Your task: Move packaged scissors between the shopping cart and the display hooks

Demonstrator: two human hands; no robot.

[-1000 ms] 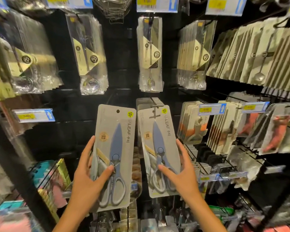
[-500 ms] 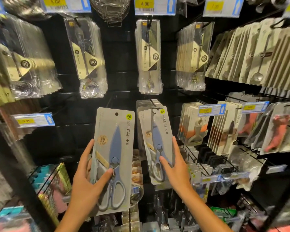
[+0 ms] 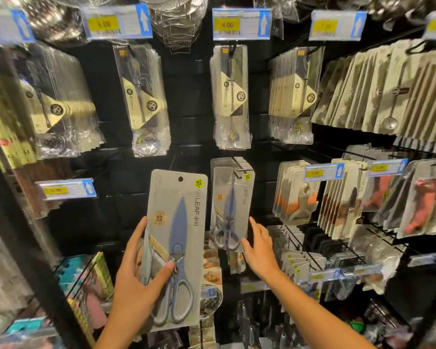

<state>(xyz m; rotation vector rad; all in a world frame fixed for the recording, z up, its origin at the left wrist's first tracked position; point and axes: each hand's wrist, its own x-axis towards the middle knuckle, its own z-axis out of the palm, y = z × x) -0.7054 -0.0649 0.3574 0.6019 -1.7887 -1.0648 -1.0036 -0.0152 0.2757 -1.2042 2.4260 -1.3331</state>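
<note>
Scissors pack [image 3: 176,222] reads SAILEAF; price tag [image 3: 241,24] 4.00.

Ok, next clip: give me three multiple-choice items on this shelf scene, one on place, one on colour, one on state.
1. Where is the scissors pack by the right hand?
A. on a display hook
B. in a cart
C. on the floor

2. Blade cover colour on the held pack?
A. red
B. blue
C. green

3. The left hand is:
A. empty
B. gripping the held pack
C. pointing at a tag

Key: 1 A, a hook passes through its top; 2 B, blue shows above grey handles; 3 B, thumb across its front.
</note>
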